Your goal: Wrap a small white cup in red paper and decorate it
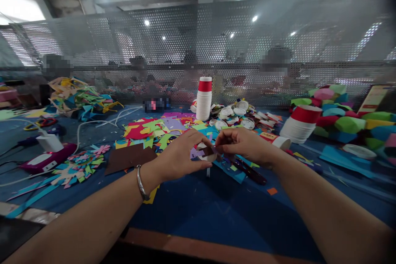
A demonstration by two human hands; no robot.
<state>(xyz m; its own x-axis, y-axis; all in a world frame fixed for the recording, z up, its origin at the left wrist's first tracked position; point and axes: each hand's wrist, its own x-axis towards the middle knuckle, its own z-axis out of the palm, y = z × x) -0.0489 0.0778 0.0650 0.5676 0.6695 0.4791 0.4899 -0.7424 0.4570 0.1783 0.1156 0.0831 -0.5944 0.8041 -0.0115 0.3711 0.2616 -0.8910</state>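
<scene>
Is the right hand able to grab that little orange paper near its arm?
Probably yes: the orange paper lies uncovered on the blue table near the right hand, though that hand looks busy with purple paper.

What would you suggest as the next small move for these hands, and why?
Perhaps press the purple paper down on the round white piece: the paper juts past its rim, the left hand holds the piece, and the right hand seems to pinch the paper.

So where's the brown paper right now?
The brown paper lies left of centre in the head view, on the blue table, between the left hand and some paper strips.
</scene>
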